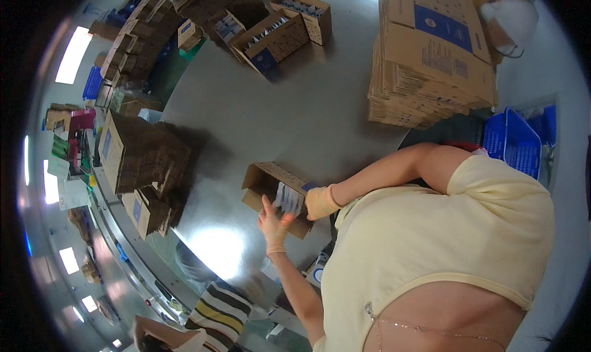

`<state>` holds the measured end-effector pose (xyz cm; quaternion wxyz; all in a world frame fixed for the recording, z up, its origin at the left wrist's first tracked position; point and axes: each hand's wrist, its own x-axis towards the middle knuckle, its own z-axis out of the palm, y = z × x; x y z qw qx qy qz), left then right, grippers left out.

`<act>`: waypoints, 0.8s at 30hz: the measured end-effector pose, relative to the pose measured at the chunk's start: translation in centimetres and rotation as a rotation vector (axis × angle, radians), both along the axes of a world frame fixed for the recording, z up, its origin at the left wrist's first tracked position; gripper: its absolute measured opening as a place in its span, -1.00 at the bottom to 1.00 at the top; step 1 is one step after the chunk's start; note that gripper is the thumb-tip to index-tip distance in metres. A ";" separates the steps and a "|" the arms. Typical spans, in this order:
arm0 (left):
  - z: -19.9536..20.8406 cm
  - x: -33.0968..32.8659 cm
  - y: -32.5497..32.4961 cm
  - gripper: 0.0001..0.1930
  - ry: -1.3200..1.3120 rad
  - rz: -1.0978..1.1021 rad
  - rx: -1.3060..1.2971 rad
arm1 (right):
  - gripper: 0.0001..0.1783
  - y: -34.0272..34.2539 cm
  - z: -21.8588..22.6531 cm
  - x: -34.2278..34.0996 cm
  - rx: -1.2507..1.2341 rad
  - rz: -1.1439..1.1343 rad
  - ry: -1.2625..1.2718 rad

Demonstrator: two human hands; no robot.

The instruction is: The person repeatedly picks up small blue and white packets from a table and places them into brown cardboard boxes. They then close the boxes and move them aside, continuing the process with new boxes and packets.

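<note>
An open cardboard carton point(268, 170) sits tilted on the steel table in front of me, with several pale, thin packets point(288, 198) inside it. My left hand point(274, 224), in a pale glove with orange on a fingertip, lies at the carton's lower-left side. Its index finger is stretched along the flap, and another fingertip lies over the opening near the packets. At the opposite side, my right hand point(319, 203), in a cream glove, is closed against the carton's rim beside the packets. Its fingertips are hidden, so whether it grips packets or carton wall cannot be told.
Filled cartons point(280, 41) stand at the table's far side. A tall stack of flattened cartons point(431, 50) is at the far right, another stack point(141, 155) at the left. Blue baskets point(514, 142) stand right. A co-worker's striped sleeve point(218, 315) shows at lower left.
</note>
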<state>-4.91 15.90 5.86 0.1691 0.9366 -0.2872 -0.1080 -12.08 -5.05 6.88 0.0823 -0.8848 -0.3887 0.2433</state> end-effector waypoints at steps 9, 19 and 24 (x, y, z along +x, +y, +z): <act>-5.7 2.6 -8.1 -0.77 0.109 -0.088 0.444 | -0.79 0.5 1.8 -0.9 -0.019 -0.109 -0.150; -0.4 -5.4 -7.2 -0.63 0.113 0.394 -0.556 | -0.81 0.4 1.9 -0.4 -0.073 -0.055 -0.165; 1.2 -15.9 3.5 -0.69 -0.231 0.860 -0.549 | -0.86 -0.1 0.9 -0.4 -0.044 0.011 -0.191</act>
